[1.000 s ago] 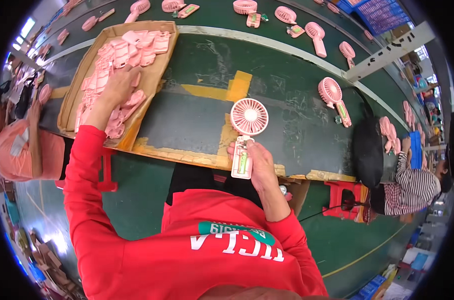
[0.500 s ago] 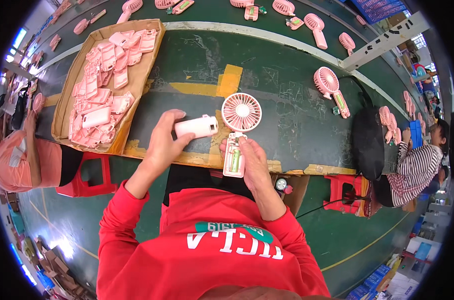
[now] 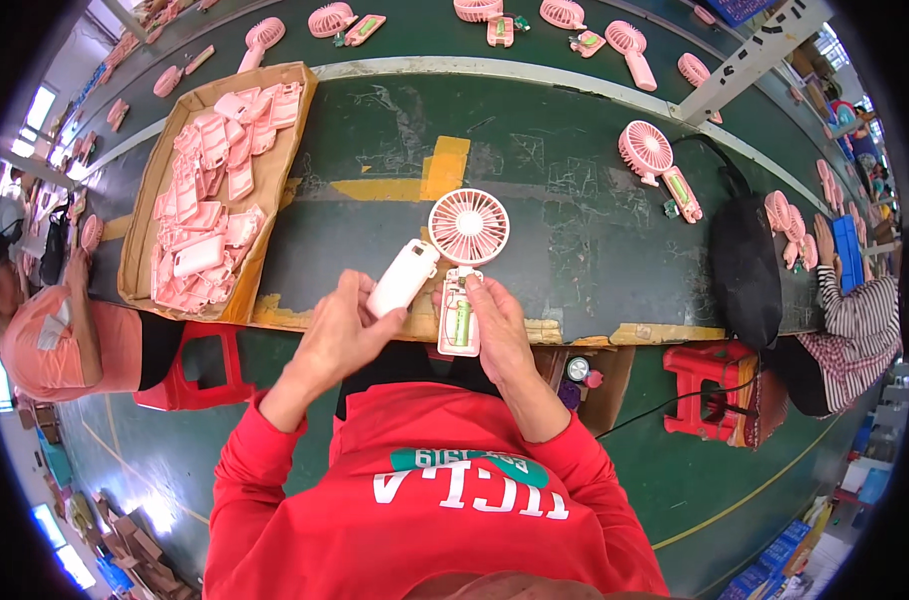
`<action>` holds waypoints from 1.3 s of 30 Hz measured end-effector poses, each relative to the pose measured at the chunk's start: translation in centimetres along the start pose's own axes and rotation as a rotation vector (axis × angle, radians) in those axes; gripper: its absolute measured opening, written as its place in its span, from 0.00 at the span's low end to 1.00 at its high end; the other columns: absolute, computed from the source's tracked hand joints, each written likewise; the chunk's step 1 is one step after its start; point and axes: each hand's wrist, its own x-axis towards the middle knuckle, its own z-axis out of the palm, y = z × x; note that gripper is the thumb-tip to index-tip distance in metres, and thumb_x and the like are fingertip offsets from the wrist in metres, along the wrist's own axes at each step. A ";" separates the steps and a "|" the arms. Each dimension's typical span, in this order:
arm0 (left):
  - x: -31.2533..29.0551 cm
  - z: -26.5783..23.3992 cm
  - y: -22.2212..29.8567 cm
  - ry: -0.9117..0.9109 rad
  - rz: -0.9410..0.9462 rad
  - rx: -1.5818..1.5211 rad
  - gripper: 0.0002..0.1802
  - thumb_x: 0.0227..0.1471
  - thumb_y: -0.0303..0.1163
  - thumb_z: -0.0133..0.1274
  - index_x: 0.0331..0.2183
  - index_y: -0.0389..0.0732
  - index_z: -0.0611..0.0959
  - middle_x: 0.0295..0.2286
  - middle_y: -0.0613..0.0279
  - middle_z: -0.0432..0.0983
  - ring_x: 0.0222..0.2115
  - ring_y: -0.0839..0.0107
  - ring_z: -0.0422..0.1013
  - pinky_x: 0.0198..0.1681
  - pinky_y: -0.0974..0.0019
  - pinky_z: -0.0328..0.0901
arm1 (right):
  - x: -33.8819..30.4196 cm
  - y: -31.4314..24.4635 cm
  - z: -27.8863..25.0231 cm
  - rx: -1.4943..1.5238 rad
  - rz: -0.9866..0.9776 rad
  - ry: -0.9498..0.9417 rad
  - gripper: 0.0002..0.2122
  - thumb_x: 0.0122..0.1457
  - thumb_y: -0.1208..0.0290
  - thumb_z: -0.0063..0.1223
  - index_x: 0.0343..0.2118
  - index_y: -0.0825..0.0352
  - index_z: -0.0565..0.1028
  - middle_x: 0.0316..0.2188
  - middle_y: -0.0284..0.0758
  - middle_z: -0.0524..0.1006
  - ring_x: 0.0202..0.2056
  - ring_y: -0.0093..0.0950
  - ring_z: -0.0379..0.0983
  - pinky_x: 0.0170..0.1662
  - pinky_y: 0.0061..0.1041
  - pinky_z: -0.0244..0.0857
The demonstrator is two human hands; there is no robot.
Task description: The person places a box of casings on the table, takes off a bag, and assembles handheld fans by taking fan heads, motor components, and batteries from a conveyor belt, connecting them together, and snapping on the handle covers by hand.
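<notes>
My left hand (image 3: 342,325) pinches a pale pink handle cover (image 3: 404,278) between thumb and fingers. The cover is tilted, its upper end close to the round head of a pink handheld fan (image 3: 469,228). In my right hand (image 3: 497,325) is that fan's handle, held upright by its side. The handle's open face is toward me and shows a green battery (image 3: 458,322) inside, with small parts above it. Between cover and handle there is a narrow gap at the top. The fingers under the handle are partly hidden.
To the left, a cardboard tray (image 3: 264,225) holds many pink plastic covers (image 3: 199,200). Another opened fan (image 3: 646,150) lies at the right, near a black bag (image 3: 744,275). A white rail (image 3: 494,70) runs behind, with more fans beyond it. Co-workers sit on both sides.
My left hand has brought the cover right and toward me, turning it from nearly level to steeply tilted beside the handle. The fan in my right hand has shifted slightly left.
</notes>
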 end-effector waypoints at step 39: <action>-3.0 5.3 3.6 0.174 0.392 0.234 0.32 0.41 0.36 0.58 0.44 0.22 0.71 0.13 0.52 0.72 0.10 0.60 0.70 0.14 0.62 0.63 | -1.9 -1.6 -0.1 -0.091 0.028 -0.305 0.25 0.56 0.76 0.35 0.58 0.69 0.53 0.48 0.32 0.65 0.46 0.20 0.62 0.46 0.19 0.59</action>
